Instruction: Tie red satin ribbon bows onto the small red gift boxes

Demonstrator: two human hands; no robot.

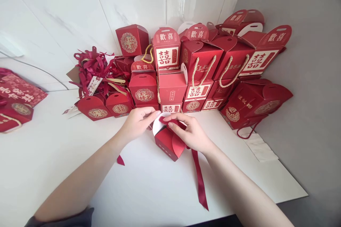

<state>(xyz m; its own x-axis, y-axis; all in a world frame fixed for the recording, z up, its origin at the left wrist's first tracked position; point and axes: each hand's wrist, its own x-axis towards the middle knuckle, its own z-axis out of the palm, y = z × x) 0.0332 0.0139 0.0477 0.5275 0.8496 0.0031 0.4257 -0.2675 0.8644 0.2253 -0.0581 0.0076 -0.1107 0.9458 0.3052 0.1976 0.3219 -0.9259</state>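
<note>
Together, left hand (138,122) and right hand (190,134) fingers (175,117) pinch the red ribbon (200,179) atop the small box (165,142).

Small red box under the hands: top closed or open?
Open. One top flap of the small red box stands up showing its white inside, held by the left hand; the right hand pinches the ribbon.

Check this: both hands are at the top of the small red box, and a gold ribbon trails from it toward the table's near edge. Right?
No: the ribbon is dark red, not gold. The head view shows the left hand and right hand at the top of the small red box, with the ribbon trailing toward the near edge of the table.
</note>
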